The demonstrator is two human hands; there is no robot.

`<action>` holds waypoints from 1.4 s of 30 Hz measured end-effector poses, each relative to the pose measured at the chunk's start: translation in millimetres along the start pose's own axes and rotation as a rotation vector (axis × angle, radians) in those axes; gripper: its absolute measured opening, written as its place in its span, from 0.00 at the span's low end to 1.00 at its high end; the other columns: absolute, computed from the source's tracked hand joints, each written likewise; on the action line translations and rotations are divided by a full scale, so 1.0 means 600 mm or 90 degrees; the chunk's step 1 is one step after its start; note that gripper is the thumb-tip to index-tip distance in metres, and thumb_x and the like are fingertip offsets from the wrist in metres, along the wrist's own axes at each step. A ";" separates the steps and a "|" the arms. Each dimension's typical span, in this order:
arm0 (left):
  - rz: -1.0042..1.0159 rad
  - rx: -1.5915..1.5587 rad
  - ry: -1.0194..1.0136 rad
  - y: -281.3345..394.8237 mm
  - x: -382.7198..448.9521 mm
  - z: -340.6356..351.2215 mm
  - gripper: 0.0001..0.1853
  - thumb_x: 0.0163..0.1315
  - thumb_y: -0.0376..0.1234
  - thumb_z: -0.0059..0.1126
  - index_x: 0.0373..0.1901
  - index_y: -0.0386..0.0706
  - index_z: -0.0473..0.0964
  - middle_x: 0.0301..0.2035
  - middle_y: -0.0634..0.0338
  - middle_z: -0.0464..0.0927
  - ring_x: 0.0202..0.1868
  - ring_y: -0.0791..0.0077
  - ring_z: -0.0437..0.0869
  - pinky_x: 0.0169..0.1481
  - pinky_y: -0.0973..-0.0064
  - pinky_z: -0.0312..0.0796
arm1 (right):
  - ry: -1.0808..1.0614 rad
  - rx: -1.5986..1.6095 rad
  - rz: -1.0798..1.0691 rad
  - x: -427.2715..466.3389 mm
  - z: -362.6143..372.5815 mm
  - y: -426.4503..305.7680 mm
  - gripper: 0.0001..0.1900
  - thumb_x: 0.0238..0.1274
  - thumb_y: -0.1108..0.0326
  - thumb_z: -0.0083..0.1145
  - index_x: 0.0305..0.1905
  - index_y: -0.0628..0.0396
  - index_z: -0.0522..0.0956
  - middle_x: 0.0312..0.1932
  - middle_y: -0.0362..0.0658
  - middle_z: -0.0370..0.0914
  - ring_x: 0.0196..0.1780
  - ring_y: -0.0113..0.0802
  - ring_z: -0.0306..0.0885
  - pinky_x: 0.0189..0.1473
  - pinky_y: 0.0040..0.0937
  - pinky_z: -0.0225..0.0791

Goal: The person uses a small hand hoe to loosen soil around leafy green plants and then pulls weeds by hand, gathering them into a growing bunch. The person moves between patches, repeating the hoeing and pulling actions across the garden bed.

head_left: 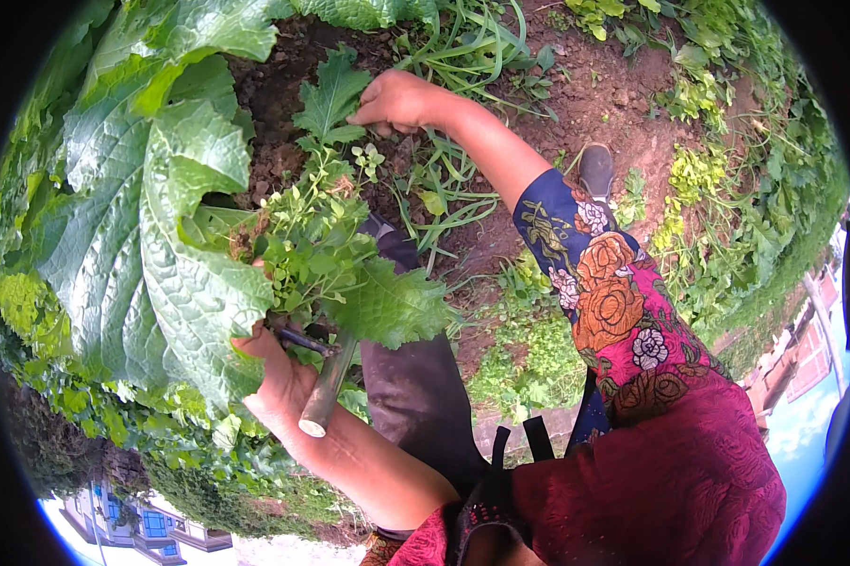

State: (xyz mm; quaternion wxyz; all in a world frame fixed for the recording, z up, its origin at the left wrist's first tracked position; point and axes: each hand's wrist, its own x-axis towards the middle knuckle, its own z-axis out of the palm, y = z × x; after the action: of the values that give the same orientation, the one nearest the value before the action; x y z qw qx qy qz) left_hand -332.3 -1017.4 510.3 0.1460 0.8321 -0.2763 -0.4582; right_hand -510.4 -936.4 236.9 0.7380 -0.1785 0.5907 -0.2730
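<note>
My left hand (280, 368), partly hidden by a large leaf, holds a bunch of uprooted green weeds (311, 247); soil clings to some roots. A hand tool with a round wooden handle (329, 389) and a dark metal shank (304, 342) lies against the same palm and wrist; its working end is hidden. Farther forward, my right hand (396, 102) has its fingers pinched at the edge of a jagged green leaf (329, 95) low over the soil. One broad toothed leaf (396, 301) sticks out beside the bunch.
Big crinkled leaves of a leafy vegetable (135, 233) crowd the left side. Slender allium-like leaves (460, 49) grow beside my right forearm. My shoe (596, 170) stands on bare reddish soil (623, 92). Low greens (531, 354) and a concrete edge (524, 431) lie nearer my body.
</note>
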 end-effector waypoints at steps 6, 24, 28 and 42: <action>0.023 0.041 0.052 0.005 0.018 0.007 0.11 0.61 0.33 0.65 0.44 0.44 0.79 0.35 0.63 0.83 0.26 0.77 0.80 0.25 0.80 0.71 | 0.396 -0.318 -0.034 0.084 -0.144 0.028 0.18 0.62 0.50 0.59 0.48 0.51 0.79 0.35 0.43 0.83 0.37 0.38 0.79 0.44 0.39 0.71; 0.100 -0.003 -0.133 0.022 0.011 0.024 0.13 0.60 0.33 0.64 0.45 0.41 0.78 0.34 0.63 0.83 0.25 0.79 0.78 0.23 0.81 0.68 | 0.475 -0.562 0.074 0.139 -0.128 0.153 0.21 0.65 0.50 0.48 0.53 0.51 0.79 0.51 0.51 0.81 0.55 0.52 0.79 0.56 0.46 0.71; 0.090 -0.001 -0.136 0.020 0.008 0.023 0.13 0.59 0.33 0.63 0.46 0.41 0.78 0.34 0.63 0.83 0.24 0.79 0.78 0.23 0.81 0.68 | 0.497 -0.645 0.046 0.121 -0.156 0.157 0.29 0.61 0.40 0.53 0.53 0.53 0.80 0.50 0.53 0.81 0.53 0.50 0.80 0.52 0.42 0.74; 0.065 0.027 -0.148 0.009 0.013 0.030 0.14 0.59 0.32 0.62 0.46 0.39 0.77 0.33 0.62 0.82 0.23 0.79 0.78 0.23 0.81 0.69 | 0.262 0.157 0.194 0.091 -0.165 0.101 0.18 0.67 0.46 0.52 0.47 0.47 0.78 0.20 0.40 0.73 0.14 0.19 0.49 0.18 0.26 0.47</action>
State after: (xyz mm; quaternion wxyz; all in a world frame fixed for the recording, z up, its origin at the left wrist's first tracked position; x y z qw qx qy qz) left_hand -345.8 -1026.0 498.3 0.1180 0.7613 -0.3428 -0.5376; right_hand -586.2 -916.3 135.7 0.6513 0.0627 0.7103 -0.2596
